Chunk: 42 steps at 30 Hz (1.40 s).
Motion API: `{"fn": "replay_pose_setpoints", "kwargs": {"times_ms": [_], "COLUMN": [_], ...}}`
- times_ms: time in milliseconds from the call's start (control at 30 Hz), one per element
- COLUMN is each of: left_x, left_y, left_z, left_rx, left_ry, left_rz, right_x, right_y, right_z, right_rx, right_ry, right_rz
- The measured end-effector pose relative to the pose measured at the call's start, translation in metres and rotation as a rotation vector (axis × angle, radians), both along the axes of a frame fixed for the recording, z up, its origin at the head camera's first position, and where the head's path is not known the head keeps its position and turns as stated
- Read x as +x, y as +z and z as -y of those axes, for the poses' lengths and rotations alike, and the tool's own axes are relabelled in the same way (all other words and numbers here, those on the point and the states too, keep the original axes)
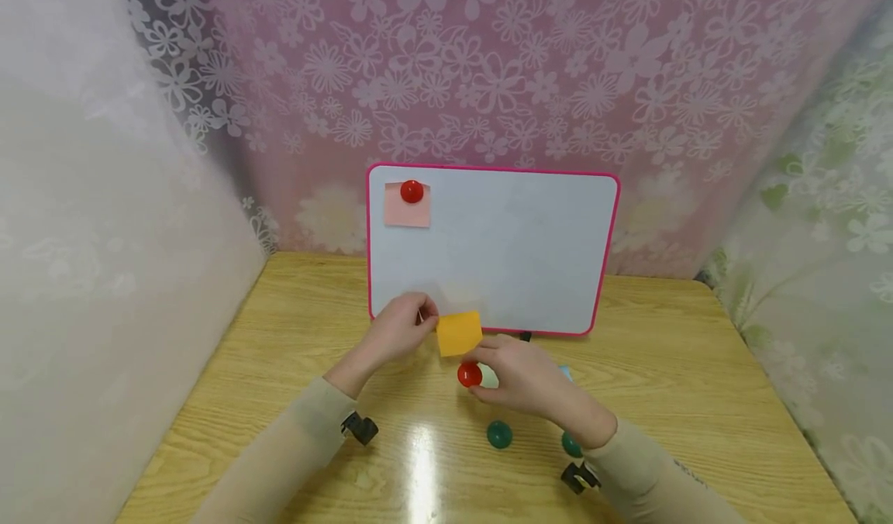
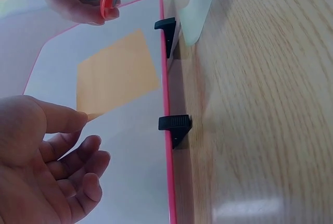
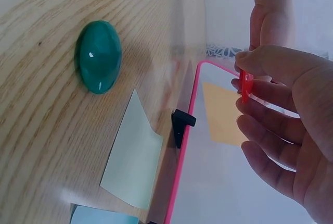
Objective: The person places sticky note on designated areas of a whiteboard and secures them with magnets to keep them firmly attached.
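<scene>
My left hand (image 1: 402,326) pinches the left edge of an orange sticky note (image 1: 459,333) between thumb and fingertip, in front of the lower whiteboard (image 1: 516,253). In the left wrist view the note (image 2: 118,75) overlaps the board's white face. My right hand (image 1: 523,375) pinches a red round magnet (image 1: 470,374) by its rim, just below the note; the right wrist view shows this magnet (image 3: 245,84) edge-on between thumb and fingers. At the board's upper left, a second red magnet (image 1: 412,191) sits over a pink sticky note (image 1: 408,210).
Two green magnets (image 1: 499,434) lie on the wooden table (image 1: 307,299), one partly behind my right wrist. A pale green note (image 3: 134,156) and a light blue note (image 3: 104,215) lie near the board's foot. Black clips (image 2: 174,123) grip the board's pink lower edge.
</scene>
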State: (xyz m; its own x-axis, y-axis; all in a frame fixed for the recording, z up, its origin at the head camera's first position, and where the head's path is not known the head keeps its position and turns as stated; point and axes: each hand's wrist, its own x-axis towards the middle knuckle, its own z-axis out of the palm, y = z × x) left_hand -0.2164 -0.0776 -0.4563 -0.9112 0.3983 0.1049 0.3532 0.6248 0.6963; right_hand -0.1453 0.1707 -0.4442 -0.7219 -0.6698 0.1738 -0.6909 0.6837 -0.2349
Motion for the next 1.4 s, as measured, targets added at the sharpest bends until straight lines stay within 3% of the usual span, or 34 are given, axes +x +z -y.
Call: {"fn": "replay_pose_setpoints", "kwargs": {"times_ms": [267, 500, 867, 1233, 1400], "left_x": [-0.003, -0.009, -0.028, -0.040, -0.055], "left_y": [0.003, 0.013, 0.033, 0.059, 0.067], "left_z": [-0.001, -0.002, -0.006, -0.010, -0.013], "left_rx": [0.007, -0.019, -0.074, -0.081, -0.088], "left_ry": [0.004, 0.020, 0.042, 0.074, 0.101], "left_rz": [-0.019, -0.062, -0.157, -0.309, -0.420], "right_x": [-0.001, -0.007, -0.030, -0.051, -0.061], "right_y": [0.002, 0.006, 0.022, 0.038, 0.045], "right_z": [-0.001, -0.003, -0.006, -0.008, -0.006], "right_rx": [-0.012, -0.034, -0.067, -0.135, -0.148], "right_ry": [-0.003, -0.012, -0.086, -0.156, -0.180], "right_rz": [-0.043, -0.118, -0.197, -0.251, -0.260]}}
